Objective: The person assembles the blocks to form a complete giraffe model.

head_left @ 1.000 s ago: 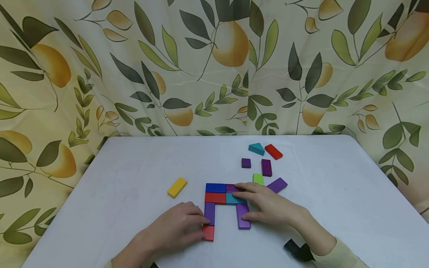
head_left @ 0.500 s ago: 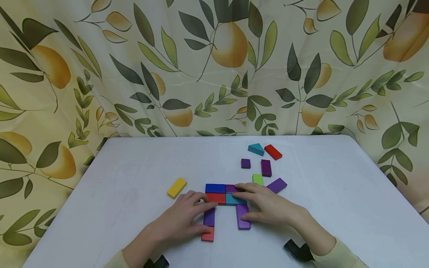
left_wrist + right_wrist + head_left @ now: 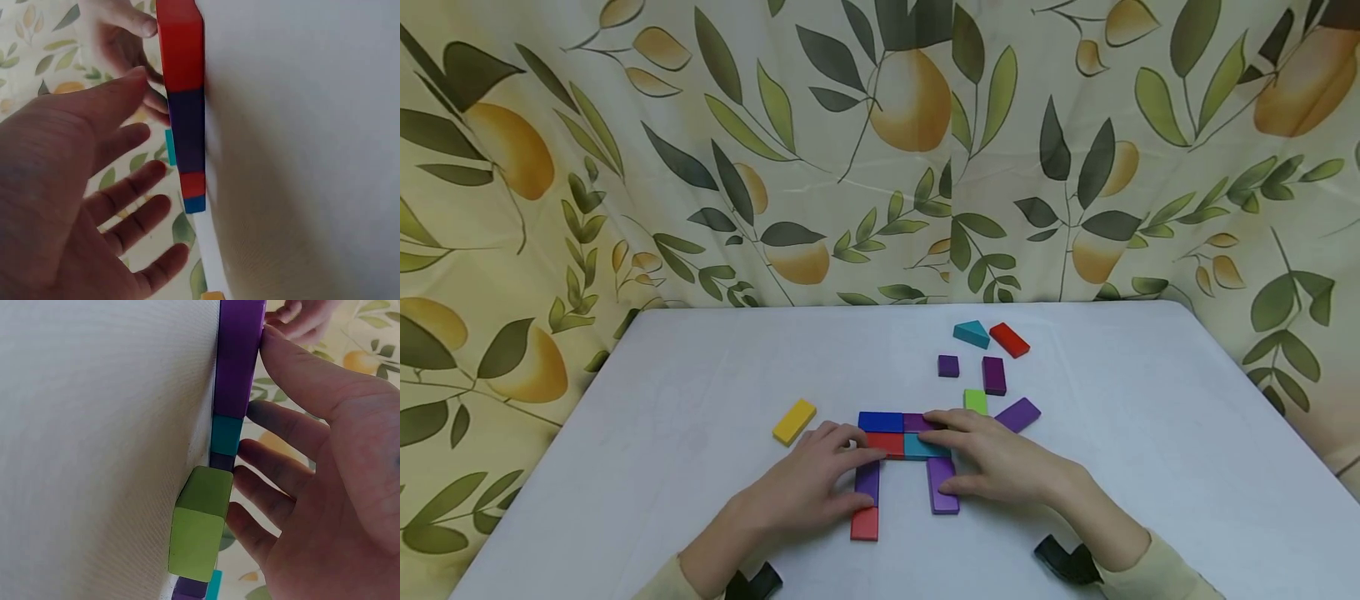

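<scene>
Flat blocks lie joined as an arch on the white table. A blue block point(image 3: 880, 422) and a small purple one point(image 3: 914, 422) form its far row, with a red block point(image 3: 891, 445) and a teal block point(image 3: 928, 448) in front. The left leg is a dark violet block point(image 3: 868, 483) ending in a lighter red block point(image 3: 864, 525); the right leg is a purple block point(image 3: 942, 493). My left hand point(image 3: 801, 483) hovers over the left side, fingers loosely spread. My right hand point(image 3: 1011, 458) rests fingertips on the far rows, its thumb against the purple leg.
A yellow block point(image 3: 793, 422) lies to the left. Beyond my right hand are a green block point(image 3: 975, 402), a slanted purple block point(image 3: 1018, 414), a plum block point(image 3: 994, 376), a violet cube point(image 3: 948, 366), a teal triangle point(image 3: 972, 334) and another red block point(image 3: 1010, 340). Patterned cloth hangs behind.
My left hand has moved forward from beside the left leg to the upper left corner, and its thumb has shifted off the near red block. My right hand stays put.
</scene>
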Demonstrator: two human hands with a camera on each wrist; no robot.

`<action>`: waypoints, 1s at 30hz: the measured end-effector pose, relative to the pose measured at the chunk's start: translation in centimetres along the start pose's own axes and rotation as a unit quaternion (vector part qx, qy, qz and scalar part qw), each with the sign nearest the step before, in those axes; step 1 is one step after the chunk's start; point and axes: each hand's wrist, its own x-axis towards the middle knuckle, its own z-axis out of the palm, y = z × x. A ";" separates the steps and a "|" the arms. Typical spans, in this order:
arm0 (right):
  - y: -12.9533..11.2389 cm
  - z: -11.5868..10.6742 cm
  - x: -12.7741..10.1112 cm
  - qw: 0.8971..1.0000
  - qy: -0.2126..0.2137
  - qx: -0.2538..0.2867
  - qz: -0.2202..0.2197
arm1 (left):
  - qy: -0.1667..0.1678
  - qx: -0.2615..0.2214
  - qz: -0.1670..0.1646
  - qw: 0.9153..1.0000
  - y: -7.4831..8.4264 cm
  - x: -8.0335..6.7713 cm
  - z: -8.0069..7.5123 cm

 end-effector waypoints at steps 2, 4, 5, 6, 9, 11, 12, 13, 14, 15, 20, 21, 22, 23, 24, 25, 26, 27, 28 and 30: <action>0.0 -0.1 0.1 1.000 0.000 -0.001 -0.001 | 0.012 -0.008 -0.005 1.000 0.0 0.2 -0.2; 0.1 -0.3 0.1 1.000 0.003 0.000 -0.001 | 0.027 -0.010 -0.003 1.000 -0.1 0.5 -0.3; 0.1 -0.4 0.1 1.000 0.007 0.002 -0.001 | 0.033 -0.013 -0.002 0.999 -0.2 0.6 -0.4; 0.2 -0.6 0.1 1.000 0.011 0.004 0.000 | 0.039 -0.013 0.000 0.999 -0.3 0.9 -0.4; 0.4 -1.2 0.0 0.999 0.033 0.007 0.002 | 0.053 -0.017 0.006 0.998 -0.7 1.5 -0.4; 0.6 -1.7 -0.2 0.999 0.046 0.012 0.011 | 0.057 -0.022 0.010 0.998 -1.0 1.9 -0.4; 0.7 -1.9 -0.2 0.998 0.051 0.014 0.016 | 0.058 -0.024 0.013 0.998 -1.2 2.0 -0.4; 0.8 -2.1 -0.3 0.998 0.055 0.018 0.021 | 0.058 -0.027 0.015 0.998 -1.3 2.2 -0.4; 0.9 -2.4 -0.4 0.998 0.057 0.023 0.024 | 0.057 -0.030 0.017 0.998 -1.4 2.3 -0.4; 1.0 -2.6 -0.5 0.998 0.058 0.027 0.030 | 0.056 -0.033 0.020 0.998 -1.6 2.3 -0.3; 1.8 -3.5 -1.1 0.997 0.062 0.034 0.032 | 0.044 -0.045 0.035 0.997 -2.0 2.5 -0.1; 2.0 -3.7 -1.2 0.997 0.061 0.034 0.034 | 0.044 -0.046 0.037 0.997 -2.1 2.5 -0.1; 2.1 -3.8 -1.3 0.997 0.059 0.038 0.037 | 0.043 -0.047 0.040 0.997 -2.1 2.6 0.0; 2.2 -4.0 -1.5 0.997 0.055 0.044 0.040 | 0.042 -0.048 0.043 0.997 -2.2 2.6 0.0; 2.4 -4.1 -1.7 0.997 0.049 0.051 0.041 | 0.041 -0.048 0.045 0.997 -2.2 2.6 0.1; 2.5 -4.2 -1.8 0.997 0.042 0.057 0.043 | 0.040 -0.049 0.048 0.997 -2.3 2.6 0.1; 2.6 -4.3 -2.0 0.996 0.035 0.063 0.044 | 0.040 -0.050 0.050 0.997 -2.4 2.6 0.1; 2.6 -4.3 -2.1 0.996 0.028 0.070 0.044 | 0.038 -0.050 0.051 0.997 -2.4 2.6 0.2; 2.7 -4.3 -2.2 0.996 0.021 0.077 0.043 | 0.037 -0.051 0.052 0.997 -2.4 2.7 0.2; 2.8 -4.2 -2.3 0.996 0.006 0.082 0.042 | 0.034 -0.048 0.052 0.997 -2.5 2.7 0.2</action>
